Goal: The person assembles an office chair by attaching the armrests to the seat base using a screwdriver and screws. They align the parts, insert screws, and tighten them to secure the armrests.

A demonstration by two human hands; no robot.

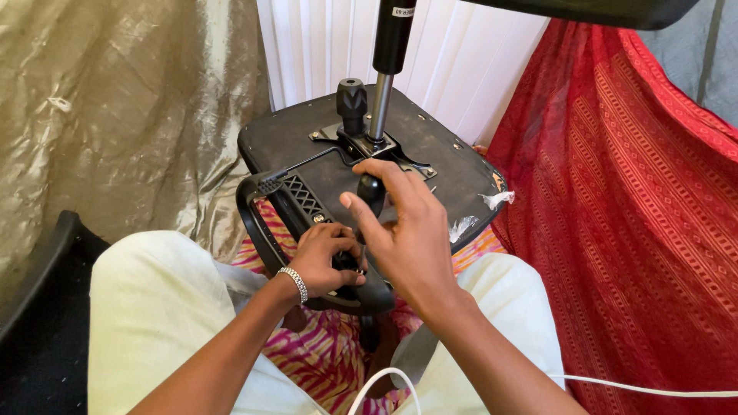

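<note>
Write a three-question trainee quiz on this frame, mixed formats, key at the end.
1. True or false: the left hand rests on the black armrest bracket at the near edge of the upturned chair seat.
2. Multiple choice: the right hand is A) flat on the red cloth, B) raised over the seat's underside with fingers spread, C) gripping the white cable.
3. Fill in: the gas lift cylinder stands ____ from the metal plate in the seat's middle.

Key: 1 true. 2 B. 3 upright.
</note>
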